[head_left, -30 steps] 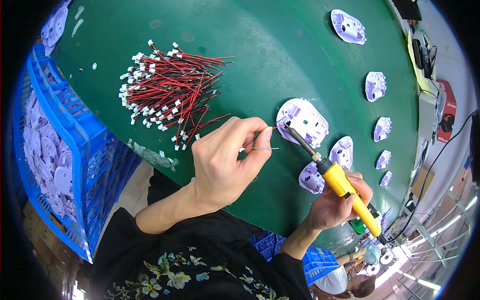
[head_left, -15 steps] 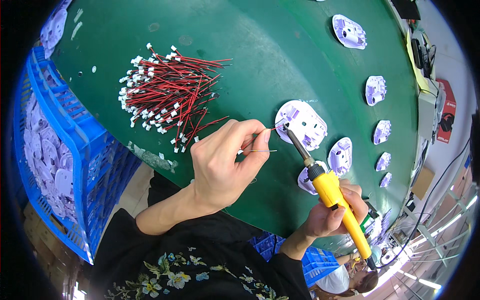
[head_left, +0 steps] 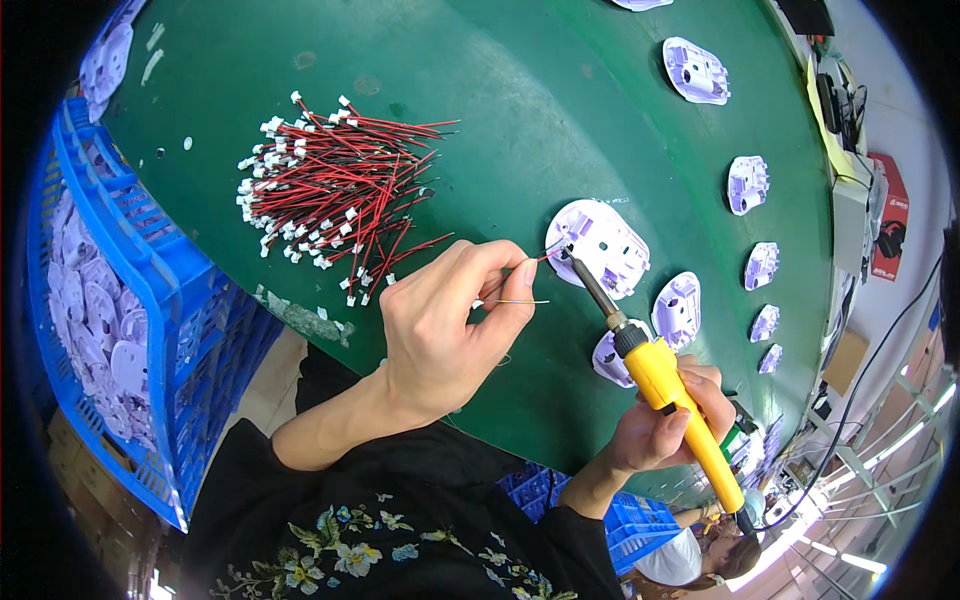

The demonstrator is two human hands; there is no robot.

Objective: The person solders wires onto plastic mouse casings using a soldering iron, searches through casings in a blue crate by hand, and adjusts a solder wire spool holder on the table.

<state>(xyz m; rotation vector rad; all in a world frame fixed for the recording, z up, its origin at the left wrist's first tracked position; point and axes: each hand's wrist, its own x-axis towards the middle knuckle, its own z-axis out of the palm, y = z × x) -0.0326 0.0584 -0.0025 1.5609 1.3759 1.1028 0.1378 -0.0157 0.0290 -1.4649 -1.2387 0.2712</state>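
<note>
My left hand [head_left: 455,325] pinches a thin red-and-black wire lead [head_left: 543,257] between thumb and finger. A strand of solder wire [head_left: 525,301] also sticks out of that hand. The lead's far end reaches a pale lilac plastic housing [head_left: 622,240] lying on the green table. In my right hand [head_left: 668,425] is a yellow soldering iron [head_left: 668,385], its tip touching or very near the housing's left part, by the wire end. The exact contact is too small to tell. Two more lilac housings [head_left: 677,310] lie just beyond the iron.
A heap of red-and-black leads with white connectors [head_left: 330,185] lies on the green table [head_left: 480,90]. Several lilac housings [head_left: 697,72] curve along the right side. At left stands a blue crate [head_left: 160,280] full of lilac parts. Another person [head_left: 690,555] is at lower right.
The housings on the table have shifted slightly left in the picture. Both hands keep their grip, and the iron's tip stays at the same spot on the housing.
</note>
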